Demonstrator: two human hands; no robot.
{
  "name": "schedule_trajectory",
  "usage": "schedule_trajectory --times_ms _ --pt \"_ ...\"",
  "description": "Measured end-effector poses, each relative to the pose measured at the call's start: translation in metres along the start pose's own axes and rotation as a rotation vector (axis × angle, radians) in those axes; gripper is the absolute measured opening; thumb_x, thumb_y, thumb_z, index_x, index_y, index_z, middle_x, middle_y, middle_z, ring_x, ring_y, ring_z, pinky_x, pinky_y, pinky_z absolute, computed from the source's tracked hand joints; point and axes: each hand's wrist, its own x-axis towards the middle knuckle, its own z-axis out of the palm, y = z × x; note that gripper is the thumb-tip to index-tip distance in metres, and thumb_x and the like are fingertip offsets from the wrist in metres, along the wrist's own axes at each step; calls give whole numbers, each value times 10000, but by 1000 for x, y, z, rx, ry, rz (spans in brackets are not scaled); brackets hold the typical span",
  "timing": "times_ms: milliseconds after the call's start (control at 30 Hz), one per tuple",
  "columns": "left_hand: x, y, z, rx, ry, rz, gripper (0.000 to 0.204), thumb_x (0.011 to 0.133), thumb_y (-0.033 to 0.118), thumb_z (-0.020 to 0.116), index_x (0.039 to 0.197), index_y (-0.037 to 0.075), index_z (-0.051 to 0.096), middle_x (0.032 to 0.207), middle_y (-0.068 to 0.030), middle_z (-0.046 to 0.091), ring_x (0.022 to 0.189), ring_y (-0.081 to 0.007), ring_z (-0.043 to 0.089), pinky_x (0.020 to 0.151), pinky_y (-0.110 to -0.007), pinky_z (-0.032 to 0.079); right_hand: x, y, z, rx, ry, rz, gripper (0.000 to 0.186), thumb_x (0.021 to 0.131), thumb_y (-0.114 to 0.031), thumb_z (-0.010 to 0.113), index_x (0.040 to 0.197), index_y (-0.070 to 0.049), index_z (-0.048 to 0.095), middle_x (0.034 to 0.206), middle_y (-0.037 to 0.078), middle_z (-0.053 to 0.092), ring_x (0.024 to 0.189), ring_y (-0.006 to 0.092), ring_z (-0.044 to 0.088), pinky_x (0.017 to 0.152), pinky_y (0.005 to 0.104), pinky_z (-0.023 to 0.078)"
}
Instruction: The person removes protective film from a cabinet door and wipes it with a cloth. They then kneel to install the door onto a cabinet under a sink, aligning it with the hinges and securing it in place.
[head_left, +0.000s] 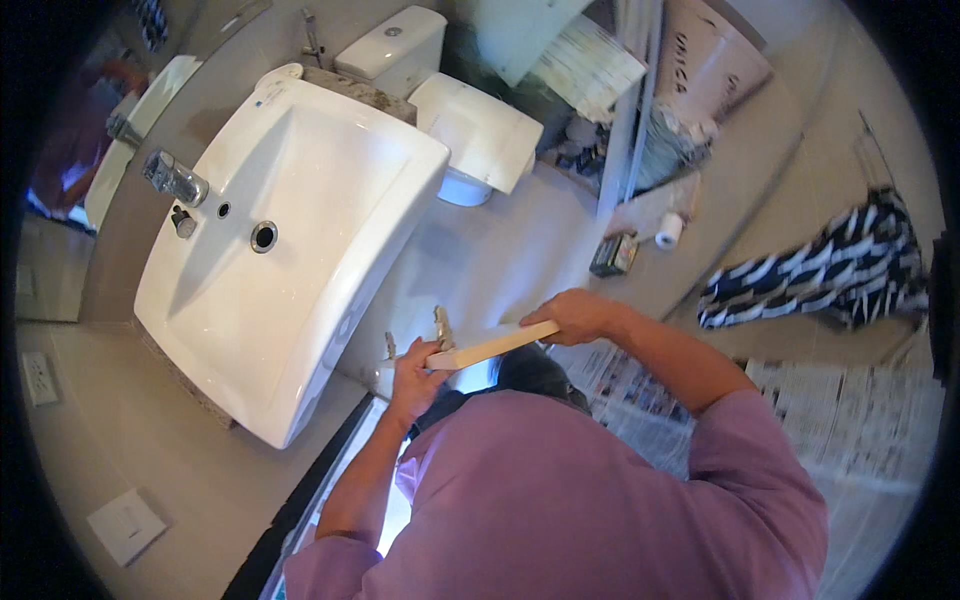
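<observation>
A pale flat panel (495,346) with a cream-coloured edge is held in front of my body by both hands. My left hand (413,378) grips its left end, thumb and fingers closed on it. At the other end, my right hand (572,316) is wrapped around the panel's far corner. Beside my left hand, a metal fitting that looks like a cabinet hinge (443,328) stands up from the panel. A second, smaller fitting (390,345) shows farther left; how it is attached cannot be made out. The panel's underside is hidden.
A white sink (330,215) with a chrome faucet (175,178) stands at left, close to the panel. Behind are a toilet (475,130), a small box (613,254) and a white roll (669,231). Patterned cloth (820,265) hangs at right. Newspaper (830,405) covers some floor.
</observation>
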Motion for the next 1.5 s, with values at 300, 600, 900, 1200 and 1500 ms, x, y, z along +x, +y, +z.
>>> schedule_trajectory --times_ms 300,600,900,1200,1500 --pt "-10 -49 35 237 727 -461 647 928 312 722 1449 19 473 1418 -243 554 1342 -408 504 1145 -473 381 153 41 24 -117 -123 -194 371 890 -274 632 1219 -108 668 870 213 721 803 416 700 772 537 551" --pt "-4 -29 228 -89 975 -804 846 914 407 733 1508 -56 348 1433 -342 487 1363 -477 444 1155 -486 363 268 12 99 -267 -143 -183 303 866 -253 630 1055 -19 668 925 222 723 888 414 704 825 529 549" --pt "33 -97 250 -118 1240 -824 1000 796 388 836 1524 -47 306 1491 -361 394 1378 -492 410 1150 -498 374 343 -40 213 -278 -136 -129 330 895 -281 599 1060 -4 665 987 255 721 945 442 701 864 535 556" --pt "-25 -212 241 -19 1586 -903 627 883 33 673 1479 78 484 1220 -265 664 1124 -427 650 967 -466 520 372 -63 309 -63 -183 -151 468 885 -348 598 1060 83 645 1025 314 695 998 469 678 894 502 544" --pt "-134 -234 224 -1 1690 -842 433 888 1 701 1317 38 652 1194 -196 719 1148 -268 690 963 -365 519 461 11 348 440 -357 -464 834 899 -560 707 1418 51 478 1302 224 634 1151 320 654 957 416 520"
